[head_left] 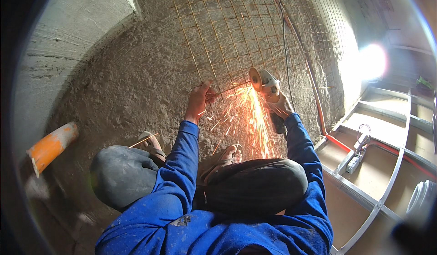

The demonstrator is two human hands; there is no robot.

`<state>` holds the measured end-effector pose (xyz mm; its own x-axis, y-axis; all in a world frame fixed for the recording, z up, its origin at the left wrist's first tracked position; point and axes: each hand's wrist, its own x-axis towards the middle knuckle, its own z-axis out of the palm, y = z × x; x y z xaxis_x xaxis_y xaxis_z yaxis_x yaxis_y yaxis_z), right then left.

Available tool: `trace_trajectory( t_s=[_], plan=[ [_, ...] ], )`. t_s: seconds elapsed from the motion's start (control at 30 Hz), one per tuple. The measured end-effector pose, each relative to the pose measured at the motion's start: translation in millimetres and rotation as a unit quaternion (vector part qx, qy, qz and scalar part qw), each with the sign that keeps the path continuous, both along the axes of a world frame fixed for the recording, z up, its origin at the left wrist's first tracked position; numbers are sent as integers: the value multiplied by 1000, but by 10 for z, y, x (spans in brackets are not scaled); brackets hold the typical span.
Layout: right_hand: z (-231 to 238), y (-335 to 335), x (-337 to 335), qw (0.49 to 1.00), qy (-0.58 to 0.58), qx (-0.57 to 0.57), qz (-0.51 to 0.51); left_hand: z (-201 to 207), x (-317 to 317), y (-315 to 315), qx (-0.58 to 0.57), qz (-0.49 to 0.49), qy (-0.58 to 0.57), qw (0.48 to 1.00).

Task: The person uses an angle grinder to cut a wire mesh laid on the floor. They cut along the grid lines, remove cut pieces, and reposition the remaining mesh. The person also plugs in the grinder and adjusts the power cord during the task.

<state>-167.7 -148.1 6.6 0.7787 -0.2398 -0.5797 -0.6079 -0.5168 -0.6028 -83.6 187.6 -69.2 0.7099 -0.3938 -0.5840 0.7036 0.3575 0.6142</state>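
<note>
We crouch over a rough grey surface (114,86), both hands stretched out before us at the near edge of a rusty wire mesh (221,50), which spreads away from us across that surface. Our right hand (281,105) is clamped around the body of an angle grinder (269,86), the fingers wrapped about its casing. Its round disc (256,80) stands on edge at the mesh's near border, and a thick stream of orange sparks (257,123) pours from there toward our knees. Our left hand (200,99) is just to the left of the disc, its fingers closed together on the wire at the mesh's edge; we cannot tell exactly how each fingertip sits. A black cable (286,45) runs over the mesh to the right hand's side, near a reddish conduit (314,89) that curves down to the right. A thin loose wire (143,140) shows by our left knee; we cannot tell whether it touches the trousers. Well apart on the left is an orange pipe (52,148) smeared with grey. On the right we have a metal frame (378,205), a small pale box (353,164) with cables, and a glaring light (372,61) above.
</note>
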Motion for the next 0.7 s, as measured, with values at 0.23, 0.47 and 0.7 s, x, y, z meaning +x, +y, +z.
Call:
trace_trajectory(
  t_s=[0.23, 0.47, 0.7],
  plan=[
    [-91, -58, -29, 1000, -18, 19, -3, -13, 5, 0, -1, -1, 27, 1000],
    [27, 23, 4, 999, -51, 3, 20, 14, -10, -23, -4, 26, 8, 1000],
    [179, 52, 68, 1000, 23, -17, 9, -13, -12, -21, -6, 22, 30, 999]
  ],
)
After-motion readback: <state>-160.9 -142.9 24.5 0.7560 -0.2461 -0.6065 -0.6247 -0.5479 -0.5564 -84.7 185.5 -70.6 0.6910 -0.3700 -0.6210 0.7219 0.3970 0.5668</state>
